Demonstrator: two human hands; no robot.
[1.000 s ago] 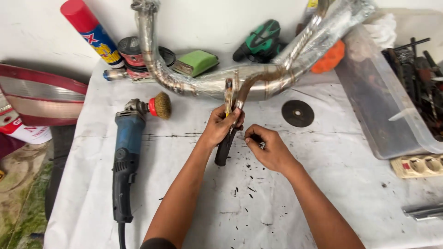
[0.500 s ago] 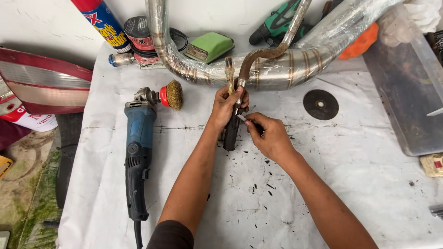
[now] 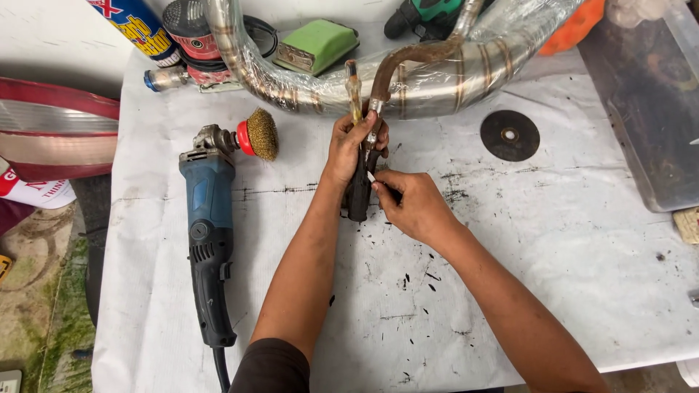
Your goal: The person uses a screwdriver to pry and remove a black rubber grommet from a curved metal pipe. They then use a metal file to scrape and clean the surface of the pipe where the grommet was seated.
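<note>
A white sheet (image 3: 553, 240), speckled with black flecks, covers the work surface under both hands. Beyond the hands, at the far edge, a large curved metal exhaust pipe (image 3: 437, 76) wrapped in clear plastic spans most of the width. To the right of the right hand sits a clear plastic bin (image 3: 648, 109) holding dark parts. To the left of the left hand lies a blue angle grinder (image 3: 209, 225), its brass wire cup brush (image 3: 261, 134) pointing toward the hands. Farther left, off the sheet, is a red and silver panel (image 3: 51, 131).

Beyond the left hand are a spray can (image 3: 135, 25), a stack of round discs (image 3: 191, 29) and a green block (image 3: 317, 45); a green power tool (image 3: 429, 14) lies behind the pipe. A dark flat cutting disc (image 3: 510, 135) rests on the sheet, up and right of the right hand.

The left hand (image 3: 354, 145) is closed firmly around a dark handle (image 3: 358, 193) that stands on the sheet, together with a thin rusty curved tube (image 3: 408, 58) rising from the grip toward the pipe, and a yellowish translucent tool shaft (image 3: 353, 87) sticking up above the fingers. The right hand (image 3: 411, 204), just right of the handle, is curled nearly closed, pinching a small pale blade-like piece (image 3: 371, 177) against the handle; what the piece is cannot be told.
</note>
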